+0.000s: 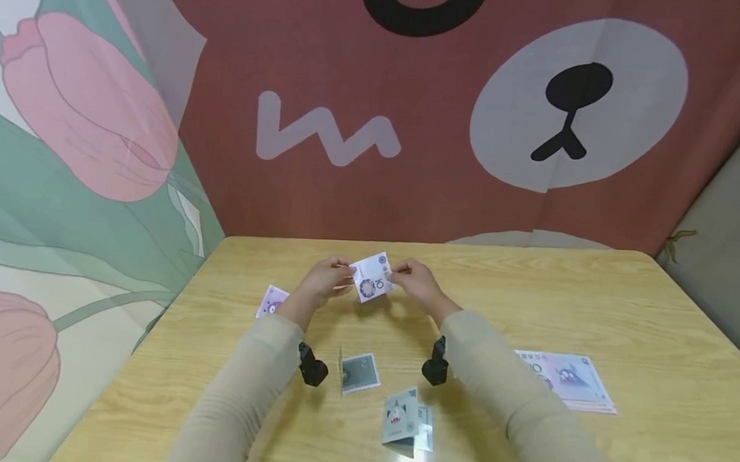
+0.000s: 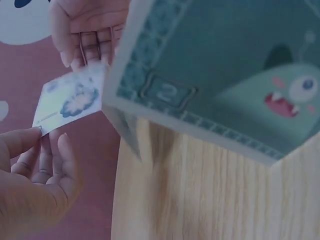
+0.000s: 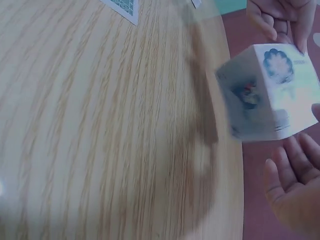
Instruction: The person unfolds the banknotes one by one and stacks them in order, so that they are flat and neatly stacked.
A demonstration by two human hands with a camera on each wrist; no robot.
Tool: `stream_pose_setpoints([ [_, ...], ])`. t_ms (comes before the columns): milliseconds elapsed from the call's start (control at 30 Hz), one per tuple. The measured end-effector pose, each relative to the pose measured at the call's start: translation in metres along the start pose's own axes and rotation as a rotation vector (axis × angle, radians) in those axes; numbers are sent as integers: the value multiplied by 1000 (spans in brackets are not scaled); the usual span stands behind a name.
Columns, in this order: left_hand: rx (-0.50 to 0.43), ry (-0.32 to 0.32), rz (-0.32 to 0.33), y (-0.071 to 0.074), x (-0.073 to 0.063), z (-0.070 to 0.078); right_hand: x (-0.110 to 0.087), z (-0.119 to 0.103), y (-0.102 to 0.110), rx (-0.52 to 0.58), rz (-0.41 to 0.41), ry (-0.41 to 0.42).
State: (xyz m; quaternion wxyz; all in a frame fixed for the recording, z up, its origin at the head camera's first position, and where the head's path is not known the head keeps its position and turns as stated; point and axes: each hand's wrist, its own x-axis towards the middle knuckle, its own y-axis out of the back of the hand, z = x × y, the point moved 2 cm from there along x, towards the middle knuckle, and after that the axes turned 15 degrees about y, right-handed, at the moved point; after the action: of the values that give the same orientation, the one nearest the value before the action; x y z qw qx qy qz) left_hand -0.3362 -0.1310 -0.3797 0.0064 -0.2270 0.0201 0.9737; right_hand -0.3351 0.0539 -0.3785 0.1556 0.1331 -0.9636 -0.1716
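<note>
A white and purple play banknote (image 1: 372, 276), printed with a 10 and creased down its middle, is held up above the far part of the table. My left hand (image 1: 326, 279) pinches its left edge and my right hand (image 1: 416, 278) its right edge. The left wrist view has my left hand (image 2: 40, 185) with its thumb at a corner of the note (image 2: 75, 97). From the right wrist view, the fold stands out along the note (image 3: 272, 95), with my right hand (image 3: 297, 175) at one side. Its inner fingers are partly hidden.
Two folded green notes (image 1: 360, 373) (image 1: 401, 417) stand between the forearms, one nearer the front. A purple note (image 1: 270, 302) is partly behind the left wrist. Several notes lie in a stack (image 1: 569, 379) beside the right forearm, on the wooden table (image 1: 654, 329).
</note>
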Motion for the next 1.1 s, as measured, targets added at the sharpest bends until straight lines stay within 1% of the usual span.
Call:
stream_pose_setpoints([
  [67,-25,8,-12,-4,-14,6,-3,0,3,26,-10,9],
  [167,-54,5,-50,-6,-26,12,-6,-2,7,70,-42,27],
  [267,-82,8,-57,-9,-35,16,-10,-3,11,98,-92,57],
  [433,-148,14,-60,-11,-45,19,-20,-3,16,165,-180,51],
  [567,-201,9,-64,-10,-48,21,-28,-3,20,167,-211,38],
  [800,-256,-34,-71,-10,-53,23,-40,-4,25,171,-225,81],
  [933,-272,-56,-96,-9,-55,22,-47,-8,30,185,-234,91],
  [1033,-275,-69,-133,-8,-56,19,-52,-11,35,224,-221,97],
  [1100,-271,-75,-165,-8,-58,17,-55,-12,38,262,-194,101],
])
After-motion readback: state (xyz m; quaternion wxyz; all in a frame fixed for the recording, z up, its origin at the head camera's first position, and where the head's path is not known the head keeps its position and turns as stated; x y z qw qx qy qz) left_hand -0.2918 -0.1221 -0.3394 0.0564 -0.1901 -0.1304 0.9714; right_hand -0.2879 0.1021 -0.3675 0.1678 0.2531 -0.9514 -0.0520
